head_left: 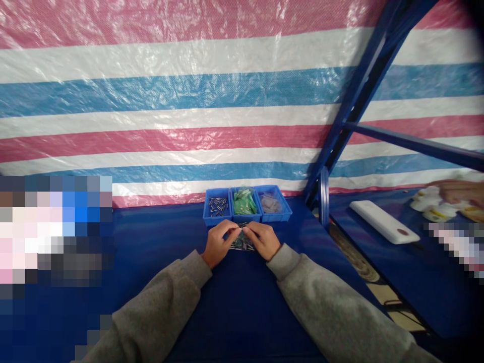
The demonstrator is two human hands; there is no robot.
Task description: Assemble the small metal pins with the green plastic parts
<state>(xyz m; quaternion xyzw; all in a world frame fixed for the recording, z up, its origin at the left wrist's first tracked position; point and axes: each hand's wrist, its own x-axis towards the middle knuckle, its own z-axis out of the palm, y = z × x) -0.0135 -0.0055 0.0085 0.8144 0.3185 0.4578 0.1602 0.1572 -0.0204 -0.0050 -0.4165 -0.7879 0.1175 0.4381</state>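
My left hand (221,242) and my right hand (262,239) meet with pinched fingertips, close together above a pile of small metal pen-like pieces (242,244) on the blue table. What the fingertips hold is too small to make out. Just behind the hands stand three joined blue bins. The left bin (206,216) has slim metal pieces (218,205) in it. Green plastic packets (244,202) fill the middle bin (246,219). Clear or greyish small pieces (269,202) lie in the right bin (285,208).
The blue tabletop (159,237) runs up to a striped plastic sheet (189,116). A blue metal frame (340,126) rises at the right. Beyond a gap, a second table (401,272) bears a white power bank-like box (383,221) and white rolls (431,204). Blurred patches cover the far left.
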